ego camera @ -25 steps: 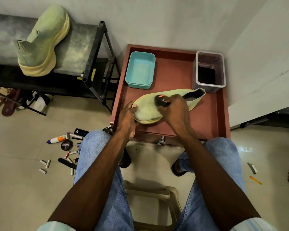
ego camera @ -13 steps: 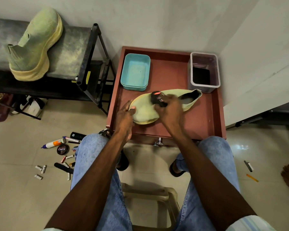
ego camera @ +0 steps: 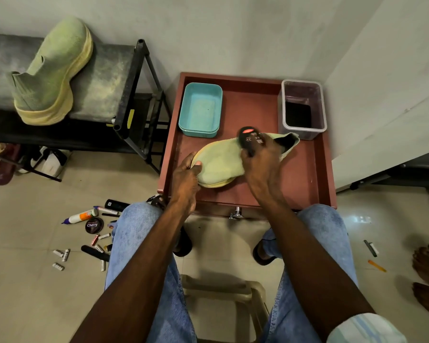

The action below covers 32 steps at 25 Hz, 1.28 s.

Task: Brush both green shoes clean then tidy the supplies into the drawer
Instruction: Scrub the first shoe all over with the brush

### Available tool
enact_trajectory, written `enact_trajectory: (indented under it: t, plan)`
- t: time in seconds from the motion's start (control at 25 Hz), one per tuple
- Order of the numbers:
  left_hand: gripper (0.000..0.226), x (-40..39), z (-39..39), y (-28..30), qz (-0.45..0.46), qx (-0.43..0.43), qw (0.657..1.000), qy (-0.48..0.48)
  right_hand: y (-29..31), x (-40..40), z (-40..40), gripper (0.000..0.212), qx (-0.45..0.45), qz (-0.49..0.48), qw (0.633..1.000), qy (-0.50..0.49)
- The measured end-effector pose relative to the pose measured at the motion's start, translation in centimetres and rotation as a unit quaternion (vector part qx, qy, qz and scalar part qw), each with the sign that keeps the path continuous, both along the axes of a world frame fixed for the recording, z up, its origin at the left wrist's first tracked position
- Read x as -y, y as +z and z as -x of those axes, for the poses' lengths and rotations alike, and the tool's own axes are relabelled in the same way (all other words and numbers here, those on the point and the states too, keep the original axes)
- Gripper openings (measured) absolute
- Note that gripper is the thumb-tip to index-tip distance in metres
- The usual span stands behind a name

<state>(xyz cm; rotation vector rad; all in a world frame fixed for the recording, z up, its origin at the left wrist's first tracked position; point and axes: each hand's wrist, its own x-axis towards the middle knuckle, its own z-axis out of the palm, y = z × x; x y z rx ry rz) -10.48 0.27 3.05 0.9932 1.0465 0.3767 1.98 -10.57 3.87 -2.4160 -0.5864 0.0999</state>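
One green shoe [ego camera: 50, 75] is stood on the dark rack [ego camera: 124, 85] at far left, well apart from the other. The second green shoe [ego camera: 223, 162] is laid in the open red drawer [ego camera: 305, 174], its toe gripped by the left hand [ego camera: 186, 179]. A black brush [ego camera: 250, 141] is held against its upper by the curled fingers of the right hand [ego camera: 263, 164], apparently bristles down.
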Motion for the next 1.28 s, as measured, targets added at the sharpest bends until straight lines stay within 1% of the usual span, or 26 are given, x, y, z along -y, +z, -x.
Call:
enact_trajectory:
  t: [0.04, 0.08, 0.12, 0.2, 0.24, 0.28, 0.32, 0.36, 0.4, 0.44, 0.56, 0.64, 0.68, 0.72, 0.76, 0.8, 0.84, 0.88, 0.92, 1.0, 1.04, 1.08, 1.16, 1.2, 1.24, 1.28]
  plan:
    - [0.039, 0.1, -0.1, 0.1, -0.001, -0.006, 1.0, -0.003, -0.1, 0.4, -0.6, 0.046, 0.019, 0.02, 0.998, -0.049]
    - [0.039, 0.2, -0.1, 0.2, -0.003, -0.01, 1.0, -0.003, -0.2, 0.4, -0.5, 0.046, 0.013, 0.022, 0.999, -0.046]
    - [0.039, 0.1, 0.0, 0.3, -0.003, -0.012, 1.0, 0.0, -0.1, -0.2, 0.1, 0.046, -0.015, 0.006, 1.0, 0.003]
    - [0.039, -0.1, 0.1, 0.1, 0.005, -0.006, 1.0, 0.006, 0.3, -1.3, 2.0, 0.043, -0.084, -0.023, 0.99, 0.108]
    - [0.039, -0.2, 0.1, 0.0, 0.007, -0.005, 1.0, 0.008, 0.5, -1.3, 1.9, 0.042, -0.083, -0.029, 0.988, 0.124]
    - [0.04, -0.3, 0.0, 0.0, 0.008, -0.008, 1.0, 0.006, 0.4, -1.0, 0.9, 0.041, -0.066, -0.029, 0.992, 0.108]
    - [0.041, -0.3, -0.1, 0.0, 0.007, -0.012, 1.0, 0.003, 0.3, -0.4, -0.2, 0.042, -0.034, -0.015, 0.997, 0.067]
    - [0.04, -0.2, -0.2, 0.1, 0.007, -0.015, 1.0, 0.0, -0.1, 0.2, -1.2, 0.044, 0.009, 0.02, 1.0, 0.018]
    - [0.04, -0.1, -0.4, 0.1, 0.012, -0.015, 1.0, 0.002, 0.0, 0.6, -1.2, 0.044, 0.02, 0.04, 0.999, -0.017]
    - [0.038, 0.0, -0.6, 0.2, 0.019, -0.012, 1.0, 0.009, 0.1, 0.3, -0.6, 0.043, 0.007, 0.039, 0.999, -0.019]
    - [0.031, -0.2, -1.0, 0.5, 0.036, 0.005, 0.999, 0.02, 1.1, -1.6, 3.9, 0.043, -0.07, -0.048, 0.993, 0.088]
    - [0.026, -0.8, -1.0, 0.4, 0.048, -0.001, 0.999, 0.025, 1.2, -1.0, 4.7, 0.044, -0.081, -0.102, 0.982, 0.137]
    - [0.022, -1.0, -1.0, 0.4, 0.058, -0.007, 0.998, 0.034, 1.1, -0.2, 4.0, 0.044, -0.061, -0.103, 0.983, 0.136]
    - [0.018, -1.1, -1.1, 0.5, 0.071, -0.013, 0.996, 0.045, 0.8, 0.6, 2.8, 0.044, -0.019, -0.089, 0.989, 0.114]
    - [0.015, -1.2, -1.2, 0.5, 0.081, -0.019, 0.995, 0.056, 0.7, 1.5, 1.6, 0.043, 0.02, -0.079, 0.994, 0.071]
    - [0.014, -1.4, -1.3, 0.4, 0.084, -0.028, 0.994, 0.061, 0.7, 2.0, 1.1, 0.043, 0.032, -0.089, 0.995, 0.028]
    - [0.013, -1.5, -1.3, 0.4, 0.08, -0.039, 0.994, 0.06, 0.7, 2.1, 1.5, 0.044, 0.029, -0.113, 0.993, 0.008]
    - [0.013, -1.6, -1.3, 0.5, 0.073, -0.053, 0.994, 0.058, 0.8, 1.8, 2.6, 0.045, 0.014, -0.136, 0.99, 0.024]
    - [0.012, -1.8, -1.2, 0.4, 0.072, -0.065, 0.994, 0.057, 0.8, 1.3, 4.3, 0.046, 0.006, -0.147, 0.986, 0.074]
    - [0.014, -2.1, -1.0, 0.3, 0.08, -0.082, 0.992, 0.055, 0.1, 1.3, 6.7, 0.047, 0.034, -0.127, 0.976, 0.171]
    - [0.014, -2.3, -0.9, 0.2, 0.082, -0.089, 0.991, 0.051, -0.1, 1.6, 6.1, 0.047, 0.041, -0.119, 0.977, 0.173]
    - [0.012, -2.4, -0.9, 0.3, 0.081, -0.096, 0.991, 0.048, -0.3, 1.9, 4.4, 0.048, 0.039, -0.115, 0.983, 0.135]
    - [0.012, -2.3, -0.9, 0.4, 0.075, -0.11, 0.99, 0.039, -0.5, 2.6, 1.0, 0.048, 0.02, -0.121, 0.992, 0.011]
    - [0.013, -2.2, -0.8, 0.6, 0.074, -0.114, 0.99, 0.035, -0.4, 2.5, 0.7, 0.048, 0.002, -0.132, 0.991, -0.012]
    - [0.014, -2.2, -0.8, 0.8, 0.078, -0.113, 0.99, 0.038, -0.2, 2.1, 1.6, 0.049, -0.013, -0.141, 0.99, 0.01]
    - [0.015, -2.2, -0.8, 0.9, 0.08, -0.116, 0.989, 0.042, 0.2, 1.4, 3.5, 0.049, -0.023, -0.144, 0.987, 0.066]
